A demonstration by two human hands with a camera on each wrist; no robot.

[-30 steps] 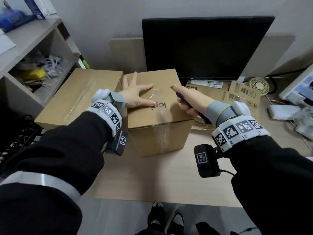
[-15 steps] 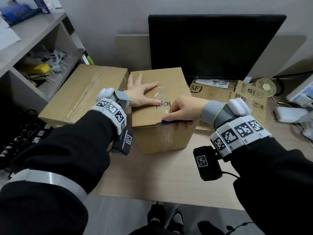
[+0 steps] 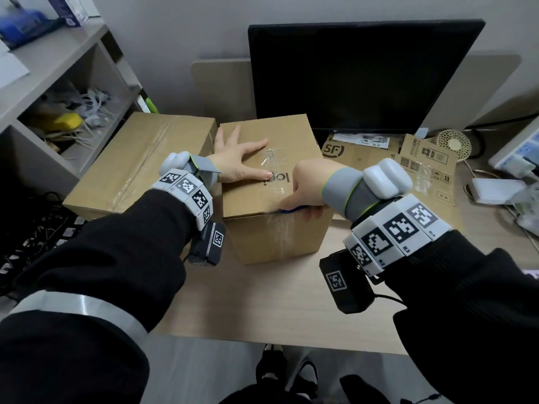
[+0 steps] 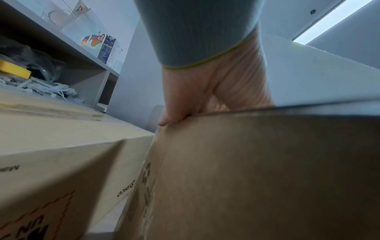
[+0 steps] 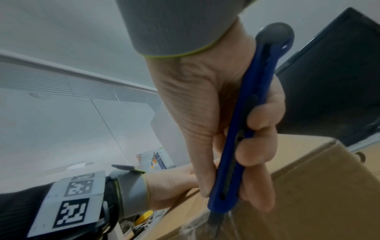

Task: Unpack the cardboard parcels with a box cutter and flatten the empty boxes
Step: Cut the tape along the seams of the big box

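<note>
Head view, wooden desk (image 3: 262,301), monitor (image 3: 358,77), left hand (image 3: 239,161) flat on box (image 3: 262,199), right hand (image 3: 306,185) gripping box cutter (image 5: 242,129)

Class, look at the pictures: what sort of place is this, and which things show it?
Probably an office or home desk: a dark monitor, a power strip with cables, and shelving beside the desk.

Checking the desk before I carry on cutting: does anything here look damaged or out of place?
Nothing damaged. The clear tape on top of the small brown cardboard box is wrinkled and lifting, and flattened cardboard lies under the black monitor.
</note>
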